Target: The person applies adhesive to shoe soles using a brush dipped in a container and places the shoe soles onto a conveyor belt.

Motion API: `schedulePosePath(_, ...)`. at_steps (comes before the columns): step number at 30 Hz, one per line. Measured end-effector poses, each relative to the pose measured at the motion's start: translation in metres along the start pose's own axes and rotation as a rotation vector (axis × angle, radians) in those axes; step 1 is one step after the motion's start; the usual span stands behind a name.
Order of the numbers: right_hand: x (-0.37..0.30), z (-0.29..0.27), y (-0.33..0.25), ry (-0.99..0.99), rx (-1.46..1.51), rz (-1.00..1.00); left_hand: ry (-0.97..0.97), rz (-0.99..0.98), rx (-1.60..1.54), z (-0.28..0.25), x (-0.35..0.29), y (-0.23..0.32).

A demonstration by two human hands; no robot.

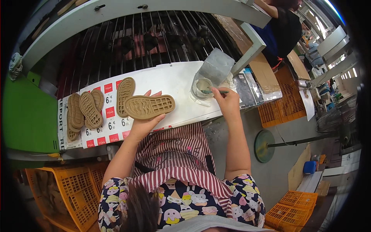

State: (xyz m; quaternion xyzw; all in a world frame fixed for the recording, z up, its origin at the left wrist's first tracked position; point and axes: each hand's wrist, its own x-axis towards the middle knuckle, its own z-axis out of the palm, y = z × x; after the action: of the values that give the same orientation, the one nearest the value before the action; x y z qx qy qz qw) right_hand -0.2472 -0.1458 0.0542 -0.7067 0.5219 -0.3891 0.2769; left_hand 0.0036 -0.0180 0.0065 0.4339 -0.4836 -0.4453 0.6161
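Observation:
My left hand (pixel 147 125) holds a tan shoe sole (pixel 150 107) from below, its ridged and grid-patterned face up. Right beside it another tan sole (pixel 124 92) lies on the white printed sheet. My right hand (pixel 228 103) pinches a thin dark green handle (pixel 219 92) over a small clear cup (pixel 198 92) with whitish paste in it; the handle's lower end is hidden at the cup. Just behind the cup a translucent plastic container (pixel 217 63) lies tilted. More soles sit in a pile (pixel 75 116) at the left, with one sole (pixel 91 110) leaning over others.
A rack of metal rollers (pixel 154 38) runs behind the work surface (pixel 170 77), under a grey frame bar (pixel 162 5). A green panel (pixel 31 116) stands left. Orange crates (pixel 77 193) are at lower left, with another crate (pixel 278 106) at right. One co-worker (pixel 284 33) stands far right; a fan (pixel 332 120) is nearer.

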Motion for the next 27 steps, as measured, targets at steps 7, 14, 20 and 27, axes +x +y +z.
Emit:
schedulePosePath(7, -0.016, -0.009, -0.009, 0.014, 0.19, 0.103, 0.062, 0.155, 0.228, 0.011, 0.007, -0.008)
schedulePosePath(14, -0.039, -0.008, -0.008, 0.148, 0.321, 0.016, 0.126, 0.23, 0.213, 0.027, 0.015, -0.015)
schedulePosePath(20, -0.065, 0.015, -0.044, 0.103, 0.355, -0.438, 0.154, 0.291, 0.267, 0.036, 0.009, -0.02)
schedulePosePath(27, -0.069, 0.031, -0.047, 0.088, 0.311, -0.494, 0.139, 0.329, 0.41, 0.046, 0.003, -0.013)
